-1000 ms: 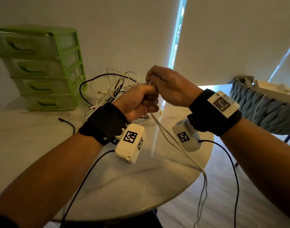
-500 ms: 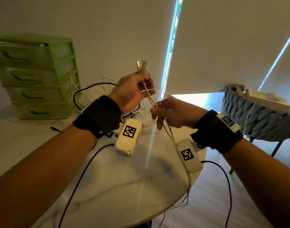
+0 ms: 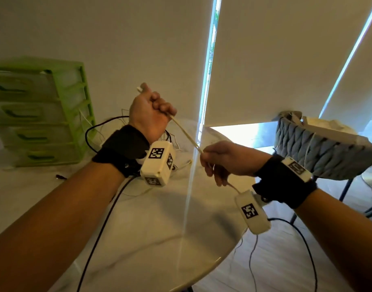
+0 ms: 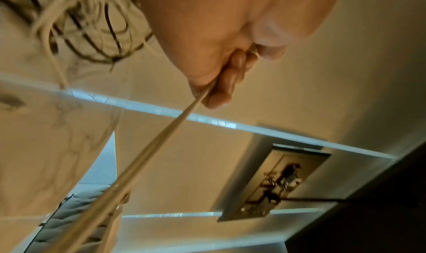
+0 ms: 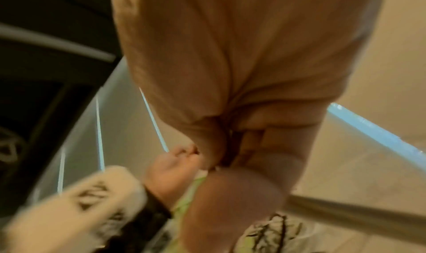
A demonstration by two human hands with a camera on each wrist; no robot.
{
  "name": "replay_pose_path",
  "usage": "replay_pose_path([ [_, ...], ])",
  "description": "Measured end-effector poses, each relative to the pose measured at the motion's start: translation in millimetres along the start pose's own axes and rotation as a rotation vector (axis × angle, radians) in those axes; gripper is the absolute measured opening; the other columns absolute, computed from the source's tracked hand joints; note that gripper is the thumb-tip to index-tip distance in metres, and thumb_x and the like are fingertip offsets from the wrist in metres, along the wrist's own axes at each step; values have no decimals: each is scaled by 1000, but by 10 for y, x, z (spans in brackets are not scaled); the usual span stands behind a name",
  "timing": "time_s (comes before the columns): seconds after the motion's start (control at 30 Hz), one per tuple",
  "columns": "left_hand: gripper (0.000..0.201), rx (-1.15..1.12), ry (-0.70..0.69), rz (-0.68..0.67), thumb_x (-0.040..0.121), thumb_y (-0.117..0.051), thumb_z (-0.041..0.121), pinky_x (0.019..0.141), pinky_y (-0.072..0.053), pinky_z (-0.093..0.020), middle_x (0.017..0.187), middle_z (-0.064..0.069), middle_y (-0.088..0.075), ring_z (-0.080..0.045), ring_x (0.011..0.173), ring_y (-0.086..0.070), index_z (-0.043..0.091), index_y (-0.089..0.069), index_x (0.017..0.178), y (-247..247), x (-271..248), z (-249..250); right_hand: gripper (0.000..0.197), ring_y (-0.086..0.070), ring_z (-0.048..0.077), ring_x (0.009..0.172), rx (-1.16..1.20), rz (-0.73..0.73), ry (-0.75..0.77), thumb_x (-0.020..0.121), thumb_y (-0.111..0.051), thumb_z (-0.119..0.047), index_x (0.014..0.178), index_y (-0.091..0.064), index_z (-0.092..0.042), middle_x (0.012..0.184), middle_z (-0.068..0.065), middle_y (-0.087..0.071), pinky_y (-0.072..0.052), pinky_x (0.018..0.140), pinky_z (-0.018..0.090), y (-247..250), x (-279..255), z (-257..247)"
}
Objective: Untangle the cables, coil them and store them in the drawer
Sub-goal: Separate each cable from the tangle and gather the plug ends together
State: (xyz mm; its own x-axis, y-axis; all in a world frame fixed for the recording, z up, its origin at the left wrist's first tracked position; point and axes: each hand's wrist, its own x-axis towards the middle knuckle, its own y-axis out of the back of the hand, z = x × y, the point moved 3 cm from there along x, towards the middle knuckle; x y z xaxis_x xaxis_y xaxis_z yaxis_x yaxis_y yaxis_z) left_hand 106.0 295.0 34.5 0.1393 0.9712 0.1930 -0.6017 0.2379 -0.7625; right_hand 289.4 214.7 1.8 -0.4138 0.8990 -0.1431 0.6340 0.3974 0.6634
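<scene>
A: A doubled white cable (image 3: 186,134) is now drawn taut above the surface (image 3: 138,239), gripped in the fisted left hand (image 3: 149,114) and pinched by the right hand (image 3: 221,159), lately close together: straightening is judged underway.

B: The remaining tangle (image 4: 92,29) is shown by the left wrist view, hidden overhead; the drawer unit (image 3: 39,114) is seen shut.

A round white marble-patterned table (image 3: 151,239) stands before pale roller blinds (image 3: 275,60), with bright daylight in the slits between them. To the right, a grey woven chair (image 3: 320,152) holds something white. Pale wood flooring (image 3: 271,268) shows below the table's edge.
</scene>
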Motion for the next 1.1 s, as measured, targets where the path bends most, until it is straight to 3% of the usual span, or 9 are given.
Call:
replay_pose_path([
  [0.13,52,-47,-40,125,102,-30,47,44,-26,-21,50,5,-24,-10,43,-25,17,-36,59,262,77,178,24,-59,13,47,-123,-209,-9,103,-38,-21,88,-54,-12,74,7,-63,-47,48,21,-217,-241,-126],
  [0.27,54,-7,-63,170,101,-28,51,38,-25,-18,43,6,-25,-9,37,-23,17,-36,59,589,37,433,24,-51,7,41,-329,-212,-109,101,-41,-24,84,-56,-15,70,0,-64,-44,45,18,-316,-232,-18],
  [0.4,46,51,-44,169,103,-27,46,33,-21,-18,40,8,-24,-6,33,-22,18,-41,69,978,-68,564,16,-60,6,49,-556,-266,-194,97,-53,-29,94,-64,-18,90,-3,-68,-55,65,27,-163,-32,-3],
  [0.47,42,77,-31,173,103,-29,44,32,-21,-17,40,9,-24,-5,32,-22,20,-44,71,1152,-119,615,14,-63,6,55,-610,-204,-169,96,-53,-29,96,-65,-21,90,-5,-66,-53,74,30,-31,158,-110],
  [0.6,40,88,23,170,99,-33,46,34,-19,-17,42,9,-25,-4,34,-22,20,-45,71,1366,-207,637,17,-62,11,58,-630,-42,-141,95,-52,-16,104,-65,-20,89,-1,-68,-48,68,25,129,731,-199],
  [0.73,47,67,57,160,96,-31,56,38,-19,-19,49,7,-30,-6,38,-22,19,-52,76,1455,-260,680,16,-61,9,62,-693,-69,-198,90,-64,-29,105,-62,-24,84,-7,-62,-46,61,21,-73,1122,-148],
  [0.87,37,55,-7,198,102,-28,46,38,-21,-16,51,6,-32,-6,38,-24,26,-54,88,1587,-268,840,31,-49,8,67,-742,155,69,87,-67,-35,107,-47,-25,84,-7,-56,-31,55,18,-251,1221,-462],
  [0.97,31,88,-32,212,104,-27,37,34,-21,-14,48,7,-32,-4,35,-25,29,-53,89,1687,-285,950,52,-43,-3,68,-626,-82,231,88,-67,-30,131,-39,-36,79,-22,-43,-30,62,12,-576,1212,-630],
  [1.1,32,46,-41,214,103,-27,36,29,-21,-15,47,7,-32,-3,31,-25,27,-48,79,1801,-333,1075,26,-58,17,96,-899,-249,135,97,-49,-35,113,-65,-21,99,-8,-60,-48,88,32,-787,1463,-430],
])
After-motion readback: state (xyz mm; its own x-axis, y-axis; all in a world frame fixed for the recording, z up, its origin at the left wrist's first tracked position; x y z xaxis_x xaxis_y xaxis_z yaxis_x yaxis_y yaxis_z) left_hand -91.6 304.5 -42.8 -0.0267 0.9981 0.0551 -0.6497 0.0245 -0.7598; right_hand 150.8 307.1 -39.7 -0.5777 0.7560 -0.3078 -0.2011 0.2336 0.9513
